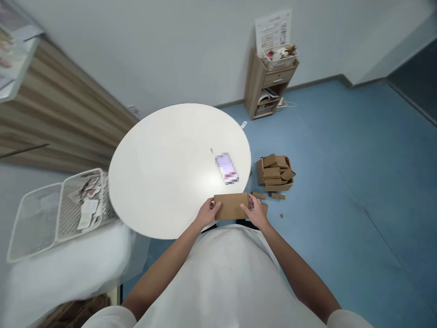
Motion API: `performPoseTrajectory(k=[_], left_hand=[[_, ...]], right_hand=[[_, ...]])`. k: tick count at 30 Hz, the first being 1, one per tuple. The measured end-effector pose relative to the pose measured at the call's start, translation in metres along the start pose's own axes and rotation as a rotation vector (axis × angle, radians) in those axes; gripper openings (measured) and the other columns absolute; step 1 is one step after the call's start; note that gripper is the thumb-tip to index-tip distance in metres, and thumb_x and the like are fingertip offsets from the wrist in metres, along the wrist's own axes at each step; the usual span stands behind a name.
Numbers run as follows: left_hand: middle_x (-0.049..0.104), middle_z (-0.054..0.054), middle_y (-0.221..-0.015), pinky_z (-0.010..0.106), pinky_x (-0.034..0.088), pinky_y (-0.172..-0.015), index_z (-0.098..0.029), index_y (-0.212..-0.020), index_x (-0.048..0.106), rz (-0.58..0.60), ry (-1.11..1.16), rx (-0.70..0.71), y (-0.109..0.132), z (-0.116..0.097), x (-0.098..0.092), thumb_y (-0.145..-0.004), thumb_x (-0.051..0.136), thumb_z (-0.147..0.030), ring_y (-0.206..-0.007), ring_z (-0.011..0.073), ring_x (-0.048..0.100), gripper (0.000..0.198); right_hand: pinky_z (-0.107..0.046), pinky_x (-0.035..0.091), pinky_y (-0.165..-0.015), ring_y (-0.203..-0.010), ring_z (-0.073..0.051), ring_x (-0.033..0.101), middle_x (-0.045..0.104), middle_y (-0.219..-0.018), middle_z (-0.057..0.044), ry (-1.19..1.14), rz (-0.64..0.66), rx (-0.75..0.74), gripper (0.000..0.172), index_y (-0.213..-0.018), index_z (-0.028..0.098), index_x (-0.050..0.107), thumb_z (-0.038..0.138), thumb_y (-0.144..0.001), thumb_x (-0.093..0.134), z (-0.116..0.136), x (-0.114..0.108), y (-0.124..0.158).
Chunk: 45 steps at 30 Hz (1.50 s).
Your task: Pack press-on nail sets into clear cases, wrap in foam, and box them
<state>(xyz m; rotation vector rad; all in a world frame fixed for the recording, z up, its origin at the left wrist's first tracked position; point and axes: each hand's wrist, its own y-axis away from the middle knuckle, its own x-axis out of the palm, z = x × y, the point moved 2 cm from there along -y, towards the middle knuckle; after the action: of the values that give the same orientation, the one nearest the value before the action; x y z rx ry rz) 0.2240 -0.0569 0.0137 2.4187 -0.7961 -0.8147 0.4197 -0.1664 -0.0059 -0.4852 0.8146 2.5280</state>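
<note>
Between my two hands is a small brown cardboard box [232,206], flat and closed on the side facing me, held over the near right edge of the white round table [160,159]. My left hand [207,212] grips its left end, thumb on the top face. At the right end, my right hand [256,212] holds it the same way, thumb on top and fingers around the side. A phone [227,167], its screen blurred out, lies on the table just beyond the box.
Right of the table, a carton [276,173] full of brown boxes stands on the blue floor, with loose cardboard pieces [276,196] near it. White plastic baskets [82,205] sit at the left. A small wooden cabinet [269,82] stands against the wall.
</note>
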Motion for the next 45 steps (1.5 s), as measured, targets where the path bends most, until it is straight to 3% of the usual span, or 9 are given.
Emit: performPoseTrajectory(k=[9, 14, 19, 21, 23, 29, 35, 40, 45], left_hand=[[0.057, 0.013, -0.111, 0.030, 0.046, -0.077, -0.015, -0.119, 0.044, 0.336, -0.100, 0.099, -0.063, -0.099, 0.136, -0.071, 0.051, -0.059, -0.092, 0.0223, 0.058, 0.065], [0.055, 0.013, -0.118, 0.033, 0.043, -0.084, -0.014, -0.119, 0.045, 0.407, -0.105, 0.211, -0.098, -0.150, 0.194, -0.071, 0.053, -0.055, -0.098, 0.0241, 0.056, 0.063], [0.024, 0.011, -0.142, 0.039, 0.028, -0.099, -0.017, -0.131, 0.031, 0.432, -0.113, 0.435, -0.113, -0.185, 0.218, -0.071, 0.058, -0.049, -0.131, 0.0287, 0.019, 0.074], [0.015, 0.011, -0.144, 0.045, 0.021, -0.102, -0.018, -0.133, 0.028, 0.442, -0.171, 0.456, -0.111, -0.182, 0.217, -0.065, 0.064, -0.048, -0.132, 0.0310, 0.006, 0.082], [0.017, 0.010, -0.144, 0.046, 0.019, -0.103, -0.021, -0.132, 0.032, 0.481, -0.207, 0.437, -0.104, -0.170, 0.210, -0.060, 0.068, -0.048, -0.132, 0.0315, 0.007, 0.085], [0.051, 0.011, -0.124, 0.041, 0.035, -0.097, -0.020, -0.118, 0.051, 0.526, -0.178, 0.297, -0.072, -0.105, 0.161, -0.063, 0.063, -0.049, -0.115, 0.0283, 0.046, 0.063], [0.059, 0.010, -0.110, 0.037, 0.045, -0.084, -0.020, -0.111, 0.054, 0.253, 0.009, 0.154, -0.044, -0.056, 0.095, -0.069, 0.058, -0.045, -0.096, 0.0226, 0.058, 0.050], [0.061, 0.009, -0.106, 0.035, 0.046, -0.080, -0.020, -0.108, 0.055, 0.055, 0.098, 0.082, -0.023, -0.023, 0.048, -0.072, 0.055, -0.043, -0.090, 0.0201, 0.059, 0.043], [0.060, 0.008, -0.107, 0.034, 0.046, -0.080, -0.021, -0.108, 0.053, -0.040, 0.163, 0.018, -0.002, 0.016, 0.011, -0.073, 0.053, -0.040, -0.089, 0.0179, 0.059, 0.041]], right_hand=[[-0.037, 0.041, -0.087, -0.098, -0.023, 0.050, 0.049, -0.107, -0.008, -0.100, -0.299, 0.200, 0.067, -0.125, 0.022, 0.040, 0.055, -0.068, 0.052, -0.080, -0.115, -0.017], [-0.037, 0.042, -0.087, -0.100, -0.023, 0.051, 0.051, -0.116, -0.010, -0.246, -0.386, 0.244, 0.078, -0.133, 0.020, 0.027, 0.058, -0.069, 0.050, -0.093, -0.166, -0.039], [-0.039, 0.028, -0.101, -0.132, -0.023, 0.015, 0.007, -0.146, -0.007, -0.304, -0.415, 0.069, 0.094, -0.138, 0.023, -0.005, 0.056, -0.070, 0.052, -0.088, -0.195, -0.054], [-0.042, 0.023, -0.103, -0.134, -0.023, 0.006, -0.001, -0.147, -0.005, -0.268, -0.416, 0.076, 0.095, -0.138, 0.024, -0.007, 0.056, -0.070, 0.052, -0.092, -0.191, -0.055], [-0.043, 0.021, -0.104, -0.134, -0.022, 0.007, -0.001, -0.147, -0.004, -0.231, -0.393, 0.105, 0.094, -0.138, 0.025, -0.006, 0.056, -0.070, 0.052, -0.099, -0.178, -0.053], [-0.040, 0.030, -0.100, -0.127, -0.024, 0.031, 0.008, -0.146, -0.008, -0.252, -0.213, 0.140, 0.093, -0.138, 0.025, -0.003, 0.051, -0.070, 0.054, -0.094, -0.131, -0.052], [-0.035, 0.043, -0.086, -0.092, -0.018, 0.058, 0.034, -0.136, -0.010, -0.162, -0.037, 0.042, 0.080, -0.138, 0.026, 0.010, 0.043, -0.072, 0.052, -0.041, -0.099, -0.061], [-0.032, 0.046, -0.068, -0.068, -0.015, 0.054, 0.055, -0.103, -0.005, 0.097, 0.113, -0.071, 0.068, -0.136, 0.026, 0.022, 0.042, -0.075, 0.047, 0.013, -0.060, -0.070], [-0.027, 0.040, -0.061, -0.064, -0.016, 0.052, 0.054, -0.068, 0.001, 0.328, 0.234, -0.248, 0.060, -0.131, 0.024, 0.033, 0.042, -0.076, 0.045, 0.069, -0.005, -0.076]])
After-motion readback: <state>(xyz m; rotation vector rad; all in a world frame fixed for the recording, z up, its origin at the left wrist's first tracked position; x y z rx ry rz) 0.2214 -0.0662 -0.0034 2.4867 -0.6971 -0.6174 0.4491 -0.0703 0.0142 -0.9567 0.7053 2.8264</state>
